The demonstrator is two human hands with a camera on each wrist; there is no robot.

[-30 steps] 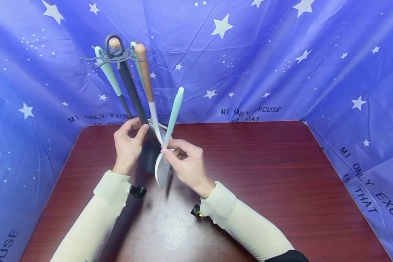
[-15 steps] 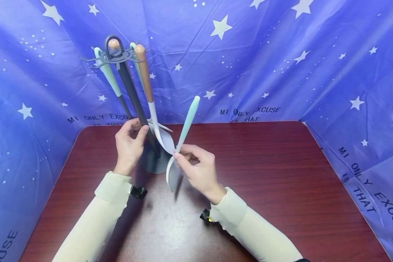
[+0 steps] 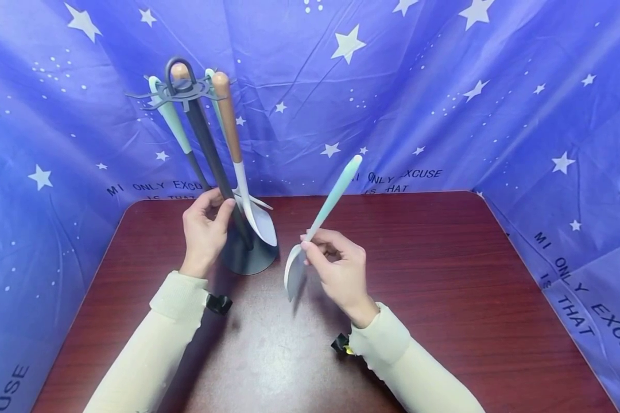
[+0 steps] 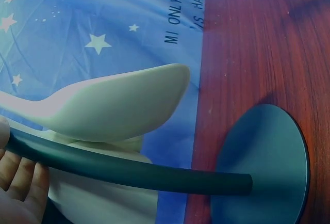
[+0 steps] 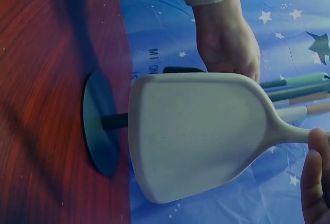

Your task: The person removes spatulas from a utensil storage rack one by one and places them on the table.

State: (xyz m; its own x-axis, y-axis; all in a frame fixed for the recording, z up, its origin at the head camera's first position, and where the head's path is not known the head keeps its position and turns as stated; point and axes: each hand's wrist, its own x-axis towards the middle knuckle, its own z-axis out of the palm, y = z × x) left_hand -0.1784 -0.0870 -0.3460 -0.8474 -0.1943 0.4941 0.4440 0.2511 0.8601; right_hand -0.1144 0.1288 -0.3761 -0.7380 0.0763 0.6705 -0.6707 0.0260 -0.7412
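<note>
My left hand [image 3: 206,229] grips the dark post of a utensil stand [image 3: 206,140] partway up, thumb on the near side. On the stand's hooks hang several utensils, among them a white spatula [image 3: 263,223] with a wooden handle and a mint-handled one [image 3: 170,117] at the left. To the right of the stand, my right hand [image 3: 341,269] pinches a second spatula [image 5: 206,131] at its neck. Its mint handle [image 3: 336,192] leans up and to the right, its broad pale blade hangs down over the table. In the right wrist view the blade covers part of the post.
The stand's round dark base [image 4: 273,157] rests on the reddish-brown wooden table [image 3: 434,287]. A blue curtain with white stars [image 3: 418,86] hangs behind and along both sides of the table.
My right hand has moved right with the mint-handled spatula, away from the stand, and its handle leans more to the right. The left hand keeps its grip on the post.
</note>
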